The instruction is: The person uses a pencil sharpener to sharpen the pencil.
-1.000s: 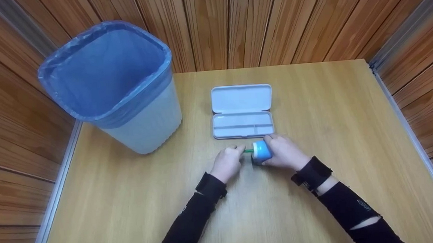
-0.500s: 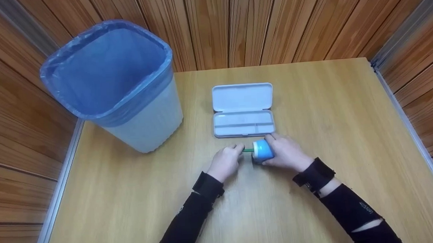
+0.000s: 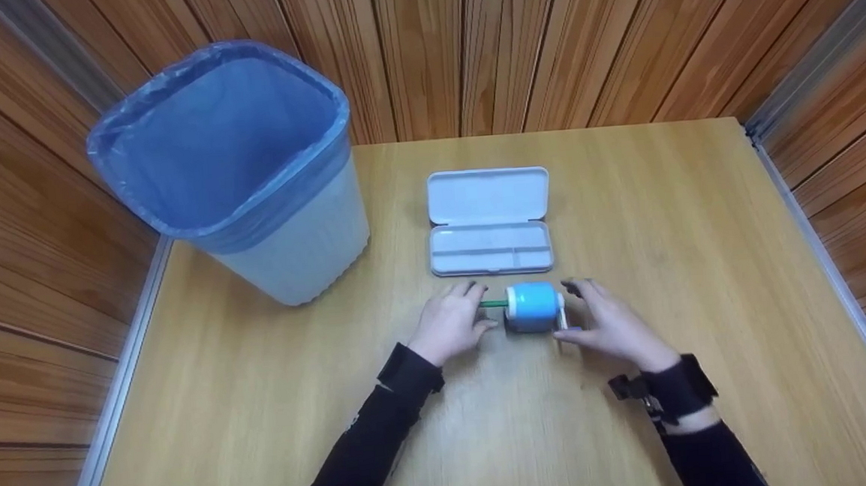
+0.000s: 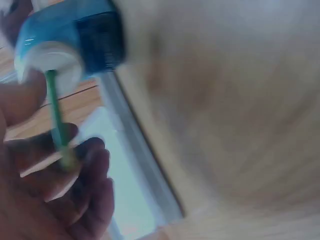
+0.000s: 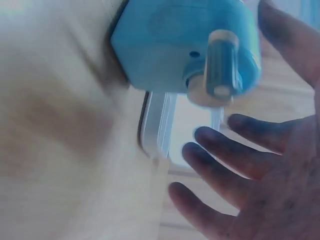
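A blue pencil sharpener (image 3: 533, 301) with a crank handle (image 5: 222, 65) stands on the table in the middle of the head view. A green pencil (image 3: 494, 303) sticks out of its white front, pointing left. My left hand (image 3: 449, 325) is around the pencil's free end, thumb and fingers spread apart; in the left wrist view the pencil (image 4: 57, 117) passes between the thumb and the loosely bent fingers. My right hand (image 3: 618, 325) is at the crank side with its fingers spread, and the right wrist view shows them apart from the crank.
Just behind the sharpener lies an open white pencil case (image 3: 491, 248), its compartments bare. A tall bin (image 3: 290, 237) with a blue bag liner (image 3: 224, 143) stands at the back left. Wood-panelled walls (image 3: 496, 51) border the table (image 3: 649, 207).
My right hand has let go of the sharpener's body and moved right, to the crank side. My left thumb and fingers, which pinched the pencil, have spread apart.
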A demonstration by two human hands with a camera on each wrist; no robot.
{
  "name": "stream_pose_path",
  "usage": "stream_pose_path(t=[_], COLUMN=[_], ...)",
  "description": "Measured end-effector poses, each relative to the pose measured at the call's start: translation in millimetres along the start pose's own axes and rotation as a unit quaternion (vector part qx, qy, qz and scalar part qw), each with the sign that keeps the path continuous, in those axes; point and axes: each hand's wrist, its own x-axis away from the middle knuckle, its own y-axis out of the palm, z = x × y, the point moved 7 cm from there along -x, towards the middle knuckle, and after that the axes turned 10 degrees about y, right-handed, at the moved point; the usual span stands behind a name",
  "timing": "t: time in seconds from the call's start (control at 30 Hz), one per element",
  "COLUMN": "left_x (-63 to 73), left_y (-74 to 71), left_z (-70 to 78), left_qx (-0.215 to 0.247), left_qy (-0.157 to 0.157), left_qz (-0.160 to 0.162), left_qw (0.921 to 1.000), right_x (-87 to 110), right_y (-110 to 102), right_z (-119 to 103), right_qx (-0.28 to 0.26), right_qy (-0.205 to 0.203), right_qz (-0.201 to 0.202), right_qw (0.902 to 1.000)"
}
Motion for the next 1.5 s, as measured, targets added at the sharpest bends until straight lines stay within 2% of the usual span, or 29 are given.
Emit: stream_pose_path(t=[0.2,0.3,0.4,0.57,0.73,0.9,1.13,1.33,1.5], left_x=[-16.9,-29.0,-40.9,-50.4,-52.2,-52.0,-52.0,-53.1,-53.8], left_y=[-4.6,0.3,10.5,28.2,35.0,36.6,36.7,32.3,33.8], left_z=[29.5,42.0,48.1,47.7,46.4,45.1,44.4,48.2,47.4], left_qx=[-0.027,-0.036,-0.033,-0.023,-0.028,-0.037,-0.045,-0.046,-0.039], left_qy=[0.036,0.051,0.049,0.022,0.017,0.02,0.015,0.023,0.015], left_qz=[-0.007,-0.018,-0.044,-0.076,-0.067,-0.062,-0.053,-0.034,-0.049], left_qw=[0.999,0.9979,0.9973,0.9966,0.9972,0.9972,0.9975,0.9981,0.9979], right_x=[21.9,26.4,28.5,29.7,29.2,29.2,28.7,30.1,25.6], right_y=[8.2,10.6,12.4,17.0,20.4,20.0,18.8,7.5,-1.1], right_z=[13.3,12.2,10.2,10.0,11.6,10.8,11.2,6.6,3.3], right_qx=[-0.004,0.008,0.011,-0.004,-0.02,-0.027,-0.029,-0.048,-0.04], right_qy=[0.027,0.021,0.02,0.038,0.051,0.047,0.052,0.028,0.023], right_qz=[-0.028,-0.028,-0.025,-0.024,-0.004,0.035,0.063,0.129,0.149], right_qw=[0.9992,0.9994,0.9994,0.999,0.9985,0.998,0.9962,0.9901,0.9877])
